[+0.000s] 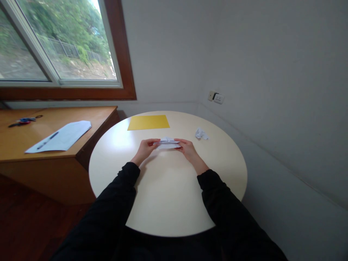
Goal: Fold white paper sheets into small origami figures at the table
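Note:
Between my two hands is a folded piece of white paper (167,144), held just over the round table, with layered folds and a small peak at its far edge. My left hand (146,148) pinches its left end between thumb and fingers. At the opposite end, my right hand (188,149) grips the paper the same way. Some fingertips are hidden behind the folds. Past the hands to the left lies a flat yellow sheet (148,122). Crumpled white paper (201,133) rests beyond my right hand.
The round cream table (168,203) stands by the wall. To its left, a wooden desk (100,117) bears white sheets (73,132) with a black pen (48,140) on top, and a small dark cluster (24,121) I cannot make out. A wall socket (218,98) is at the back right.

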Demonstrator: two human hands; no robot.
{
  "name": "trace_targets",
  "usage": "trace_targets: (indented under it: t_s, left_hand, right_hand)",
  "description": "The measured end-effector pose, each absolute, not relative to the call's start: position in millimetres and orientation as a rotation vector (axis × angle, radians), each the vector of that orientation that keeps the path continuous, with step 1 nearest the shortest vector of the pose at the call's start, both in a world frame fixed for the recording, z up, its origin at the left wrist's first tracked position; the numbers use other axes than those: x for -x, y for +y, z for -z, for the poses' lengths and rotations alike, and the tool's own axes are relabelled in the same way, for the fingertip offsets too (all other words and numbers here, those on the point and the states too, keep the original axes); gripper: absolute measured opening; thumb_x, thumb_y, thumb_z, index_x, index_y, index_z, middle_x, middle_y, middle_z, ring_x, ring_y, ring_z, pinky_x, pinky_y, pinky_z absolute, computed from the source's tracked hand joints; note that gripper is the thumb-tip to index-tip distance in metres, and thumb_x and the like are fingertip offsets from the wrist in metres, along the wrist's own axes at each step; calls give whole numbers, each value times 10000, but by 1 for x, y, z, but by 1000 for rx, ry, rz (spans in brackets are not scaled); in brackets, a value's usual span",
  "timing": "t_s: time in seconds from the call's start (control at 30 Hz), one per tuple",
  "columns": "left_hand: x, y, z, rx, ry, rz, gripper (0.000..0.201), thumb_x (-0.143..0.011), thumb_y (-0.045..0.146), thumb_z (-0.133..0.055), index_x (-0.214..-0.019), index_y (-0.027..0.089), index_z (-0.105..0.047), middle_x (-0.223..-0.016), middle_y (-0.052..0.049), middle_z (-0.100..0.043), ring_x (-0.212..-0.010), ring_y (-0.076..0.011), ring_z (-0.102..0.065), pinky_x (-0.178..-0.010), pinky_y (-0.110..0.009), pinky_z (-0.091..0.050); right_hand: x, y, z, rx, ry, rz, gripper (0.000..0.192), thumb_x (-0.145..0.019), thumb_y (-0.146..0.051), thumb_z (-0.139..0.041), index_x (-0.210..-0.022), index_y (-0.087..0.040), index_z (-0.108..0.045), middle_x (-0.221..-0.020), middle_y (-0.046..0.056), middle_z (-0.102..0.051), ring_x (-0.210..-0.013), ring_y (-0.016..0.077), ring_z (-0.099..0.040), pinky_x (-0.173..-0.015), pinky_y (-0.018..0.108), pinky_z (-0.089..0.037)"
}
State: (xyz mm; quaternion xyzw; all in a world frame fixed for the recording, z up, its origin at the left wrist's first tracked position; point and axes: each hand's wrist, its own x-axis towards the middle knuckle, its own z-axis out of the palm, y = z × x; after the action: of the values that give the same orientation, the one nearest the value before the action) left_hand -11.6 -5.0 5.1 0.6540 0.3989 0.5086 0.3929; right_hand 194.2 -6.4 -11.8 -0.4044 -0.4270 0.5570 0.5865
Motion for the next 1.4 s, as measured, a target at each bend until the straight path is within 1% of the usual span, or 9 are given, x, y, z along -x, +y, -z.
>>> trace_targets:
  t_s: [0.2,0.53,0.73,0.93,1.07,1.23,1.4]
  left_hand:
    - [12,-6,-6,-1669,1077,-1311,358,-664,432,-644,-852,131,-687,-860,-87,-694,-773,-192,-606,-749,-336,-467]
    - [12,-6,-7,-1605,1081,-1330,304,-635,424,-666,-712,130,-655,-675,-40,-646,-635,-141,-548,-631,-278,-427]
    - [11,-4,-5,-1506,1012,-1363,279,-607,396,-690,-688,137,-625,-636,-15,-616,-608,-119,-529,-610,-263,-410]
    - [12,-4,-5,-1515,1014,-1373,262,-620,386,-677,-675,138,-611,-618,-6,-588,-592,-110,-505,-590,-253,-390]
    - [13,-3,-5,-1520,1052,-1379,260,-633,387,-667,-671,135,-615,-611,-5,-580,-582,-103,-491,-576,-245,-378]
    - [12,-2,-4,-1527,1084,-1349,285,-614,412,-673,-653,137,-608,-606,-10,-584,-579,-110,-494,-572,-250,-379]
    - [11,-1,-2,-1525,1076,-1332,283,-605,405,-676,-659,137,-600,-615,-13,-590,-584,-115,-510,-579,-255,-390]
  right_hand:
    - [-194,-8,10,912,-1020,-1313,149,-627,-189,-628,-757,-159,-695,-886,70,-665,-794,159,-601,-733,314,-502]
    - [-193,-10,9,935,-1063,-1339,153,-600,-224,-653,-737,-165,-687,-881,60,-657,-835,169,-592,-725,309,-509]
    - [-194,-7,12,963,-1025,-1294,124,-571,-213,-665,-684,-163,-679,-750,33,-649,-749,145,-588,-690,283,-504]
    - [-193,-7,11,946,-1003,-1316,162,-583,-231,-705,-722,-154,-673,-808,54,-666,-762,146,-595,-735,300,-495]
    - [-192,-8,10,932,-1039,-1323,239,-556,-302,-743,-718,-141,-673,-793,52,-664,-758,143,-590,-737,288,-488]
    - [-192,-3,17,1005,-1057,-1250,320,-512,-401,-751,-660,-135,-652,-691,28,-637,-692,136,-570,-674,277,-480]
    - [-192,-1,20,1044,-1048,-1178,322,-508,-415,-741,-626,-136,-635,-627,9,-609,-636,127,-549,-631,269,-462]
